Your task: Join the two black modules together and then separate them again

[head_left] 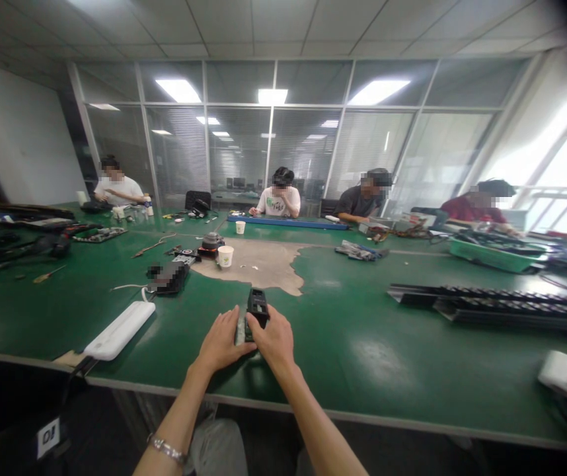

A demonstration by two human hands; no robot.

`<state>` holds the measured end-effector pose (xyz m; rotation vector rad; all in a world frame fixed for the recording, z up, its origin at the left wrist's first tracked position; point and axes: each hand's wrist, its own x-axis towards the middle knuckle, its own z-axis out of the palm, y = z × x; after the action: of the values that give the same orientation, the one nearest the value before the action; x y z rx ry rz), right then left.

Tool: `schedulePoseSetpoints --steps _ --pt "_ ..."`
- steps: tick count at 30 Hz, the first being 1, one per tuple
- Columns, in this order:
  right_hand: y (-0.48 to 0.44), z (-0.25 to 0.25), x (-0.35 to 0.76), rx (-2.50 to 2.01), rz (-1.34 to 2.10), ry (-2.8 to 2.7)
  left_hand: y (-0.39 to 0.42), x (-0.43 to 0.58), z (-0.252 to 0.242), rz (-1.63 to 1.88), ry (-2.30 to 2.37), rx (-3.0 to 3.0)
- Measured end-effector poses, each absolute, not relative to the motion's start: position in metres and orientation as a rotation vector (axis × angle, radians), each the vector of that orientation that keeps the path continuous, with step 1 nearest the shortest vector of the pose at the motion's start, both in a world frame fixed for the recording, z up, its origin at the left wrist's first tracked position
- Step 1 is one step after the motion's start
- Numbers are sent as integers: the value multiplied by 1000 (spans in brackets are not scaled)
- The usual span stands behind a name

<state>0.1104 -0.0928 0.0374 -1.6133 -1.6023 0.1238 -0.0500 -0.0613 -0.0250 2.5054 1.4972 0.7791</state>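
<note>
A small black device (257, 301) stands at the near middle of the green table (363, 350). My right hand (274, 337) is wrapped round its right side, with the thumb across its near face. On the left, my left hand (224, 340) is beside the device, its thumb reaching toward the base and its fingers together along a pale, clear-looking piece (240, 328). Whether my left hand grips that piece is hard to make out. The lower part of the device is partly hidden by my right thumb.
A white power strip (121, 330) lies to the left. Ahead are a paper cup (225, 256) and a dark device (169, 276). Black metal rails (491, 307) and a green basket (496, 254) are at right. Several people sit across the table.
</note>
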Motion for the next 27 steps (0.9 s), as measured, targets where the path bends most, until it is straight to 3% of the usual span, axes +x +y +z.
schedulePoseSetpoints --steps 8,27 --pt "-96 25 100 -1699 76 -1664 -61 -50 -28 912 1431 2458" --pt "-101 -1 100 -1704 137 -1643 -57 -51 -34 810 1499 2523"
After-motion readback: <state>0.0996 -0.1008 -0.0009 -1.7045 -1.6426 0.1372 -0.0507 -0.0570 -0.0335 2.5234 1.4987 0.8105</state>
